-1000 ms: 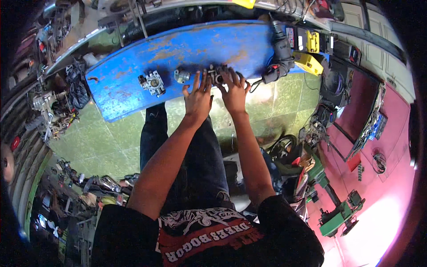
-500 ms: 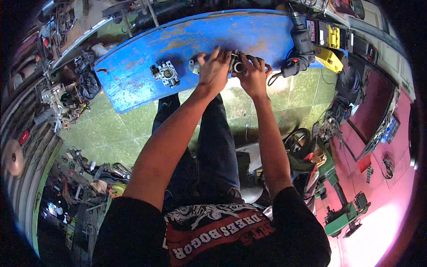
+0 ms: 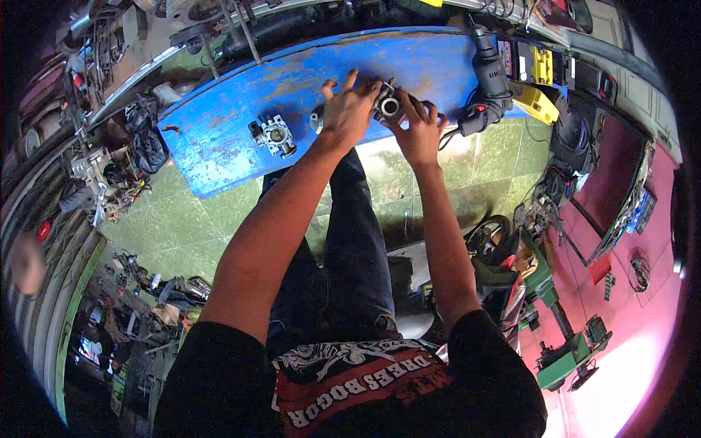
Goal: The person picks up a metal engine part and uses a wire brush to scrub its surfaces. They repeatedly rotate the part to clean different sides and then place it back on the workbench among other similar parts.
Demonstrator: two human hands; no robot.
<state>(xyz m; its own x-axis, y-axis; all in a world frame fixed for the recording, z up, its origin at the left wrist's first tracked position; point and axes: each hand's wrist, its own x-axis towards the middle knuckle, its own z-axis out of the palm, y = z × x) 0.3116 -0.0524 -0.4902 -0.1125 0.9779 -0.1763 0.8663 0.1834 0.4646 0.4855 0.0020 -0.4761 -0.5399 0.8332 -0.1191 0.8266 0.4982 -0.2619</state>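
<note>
- Head view: left hand (image 3: 349,113) and right hand (image 3: 418,130), fingers bent, grip a ringed metal part (image 3: 388,99) between them, by the desk's (image 3: 212,139) near edge; long axis unclear.
- Grey part (image 3: 317,119): just beside the left hand.
- Silver casting (image 3: 277,136): farther off, toward the near left corner.

Held part (image 3: 386,99) over bench (image 3: 219,159), drill (image 3: 490,69) right

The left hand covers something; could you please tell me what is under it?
Part of a grey metal fitting shows beside the left hand, on the blue bench; the hand covers the rest and the bench beneath.
</note>
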